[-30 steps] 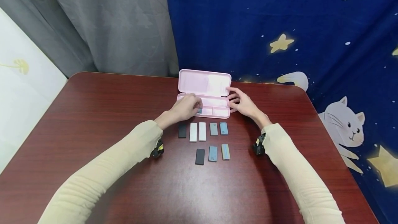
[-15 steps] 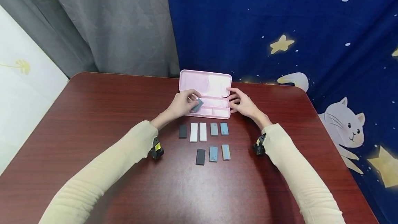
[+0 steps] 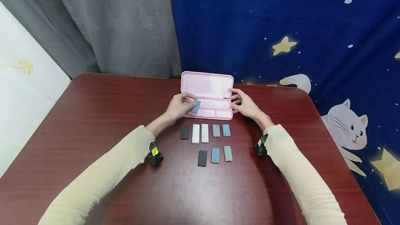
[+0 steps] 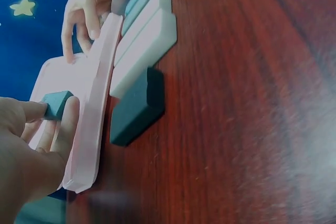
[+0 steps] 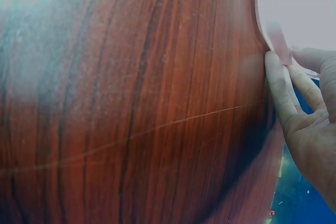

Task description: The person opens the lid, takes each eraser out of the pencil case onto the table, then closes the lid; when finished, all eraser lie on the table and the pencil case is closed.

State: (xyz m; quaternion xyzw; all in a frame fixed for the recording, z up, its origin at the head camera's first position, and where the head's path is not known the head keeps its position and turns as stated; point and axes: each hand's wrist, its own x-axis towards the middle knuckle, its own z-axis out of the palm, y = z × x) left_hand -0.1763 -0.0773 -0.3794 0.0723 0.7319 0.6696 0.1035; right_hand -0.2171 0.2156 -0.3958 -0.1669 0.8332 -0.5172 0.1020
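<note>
A pink pencil case [image 3: 207,84] lies with its lid raised at the far edge of the table. Over the left part of its tray, my left hand [image 3: 178,107] pinches a blue-grey eraser [image 3: 196,106] between thumb and fingers. The left wrist view shows that eraser [image 4: 56,105] tilted and held above the case. At the case's right end, my right hand [image 3: 247,105] rests with extended fingers against the lid and side wall. In the right wrist view its fingertips [image 5: 274,62] touch the pink rim.
In front of the case lie a black eraser [image 3: 184,132], two white ones [image 3: 195,134], a grey-blue one [image 3: 216,131] and a blue one [image 3: 226,130]. Nearer are another black eraser [image 3: 202,158], a blue one [image 3: 215,155] and a striped one [image 3: 228,153]. Curtains hang behind the table.
My left hand has risen from the case's front compartment with the blue-grey eraser, then moved slightly left, turning the eraser more upright. The right hand has stayed at the case's right end.
</note>
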